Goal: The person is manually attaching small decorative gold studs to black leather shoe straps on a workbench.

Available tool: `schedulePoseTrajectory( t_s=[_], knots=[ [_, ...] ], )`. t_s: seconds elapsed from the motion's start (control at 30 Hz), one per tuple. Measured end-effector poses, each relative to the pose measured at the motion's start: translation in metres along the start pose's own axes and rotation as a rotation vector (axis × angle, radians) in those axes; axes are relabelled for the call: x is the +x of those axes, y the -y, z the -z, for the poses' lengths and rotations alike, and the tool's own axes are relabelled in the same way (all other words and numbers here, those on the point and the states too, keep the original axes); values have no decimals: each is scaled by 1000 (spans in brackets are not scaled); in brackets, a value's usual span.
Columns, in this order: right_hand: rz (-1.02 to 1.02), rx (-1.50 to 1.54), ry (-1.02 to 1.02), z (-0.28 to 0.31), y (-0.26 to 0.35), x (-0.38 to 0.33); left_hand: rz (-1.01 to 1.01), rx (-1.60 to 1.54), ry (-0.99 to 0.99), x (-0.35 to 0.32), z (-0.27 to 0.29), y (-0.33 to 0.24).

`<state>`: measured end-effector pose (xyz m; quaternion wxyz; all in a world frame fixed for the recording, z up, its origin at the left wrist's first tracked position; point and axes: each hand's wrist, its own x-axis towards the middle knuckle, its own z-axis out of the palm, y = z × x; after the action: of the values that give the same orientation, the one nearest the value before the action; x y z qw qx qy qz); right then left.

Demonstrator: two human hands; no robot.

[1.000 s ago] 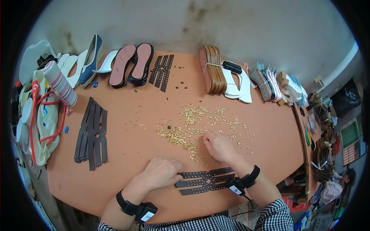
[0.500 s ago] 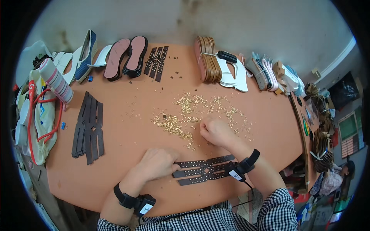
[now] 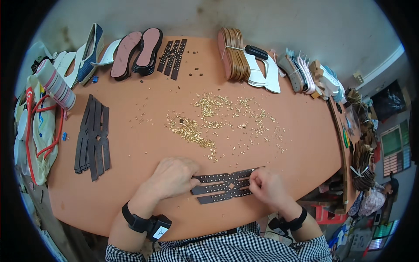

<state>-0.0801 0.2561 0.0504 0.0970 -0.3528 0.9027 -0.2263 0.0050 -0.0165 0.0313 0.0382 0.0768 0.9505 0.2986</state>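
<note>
In front of me a dark strap piece (image 3: 219, 188), slit into several strips and dotted with rows of small metal studs, lies on the table. My left hand (image 3: 175, 177) is closed at its left end, the thumb pressing on the strips. Over the right end, my right hand (image 3: 269, 187) has its fingers pinched together; anything between them is too small to make out. Beyond both hands, loose gold studs (image 3: 192, 132) are spread in heaps and scatterings.
Plain dark strap pieces (image 3: 94, 139) are stacked at the left, near a striped cylinder (image 3: 56, 85). Along the back stand pink-topped soles (image 3: 149, 50), another studded strap piece (image 3: 173, 58) and a tied bundle of soles (image 3: 234, 54). A person (image 3: 374, 201) is at the far right.
My right hand has moved from beside the loose studs, back toward me, onto the right end of the strap piece. My left hand stays at the left end. The view has shifted slightly.
</note>
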Motion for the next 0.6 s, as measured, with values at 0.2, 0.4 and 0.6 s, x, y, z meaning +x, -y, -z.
schedulePoseTrajectory(
  t_s=[0.2,0.4,0.6],
  knots=[
    [158,-16,-33,-25,6,-15,1,13,-3,-1,3,-2],
    [100,-73,43,-26,5,-15,-16,11,-2,3,-1,0],
    [83,-89,97,-25,7,-12,-6,8,-12,0,1,-2]
  ],
)
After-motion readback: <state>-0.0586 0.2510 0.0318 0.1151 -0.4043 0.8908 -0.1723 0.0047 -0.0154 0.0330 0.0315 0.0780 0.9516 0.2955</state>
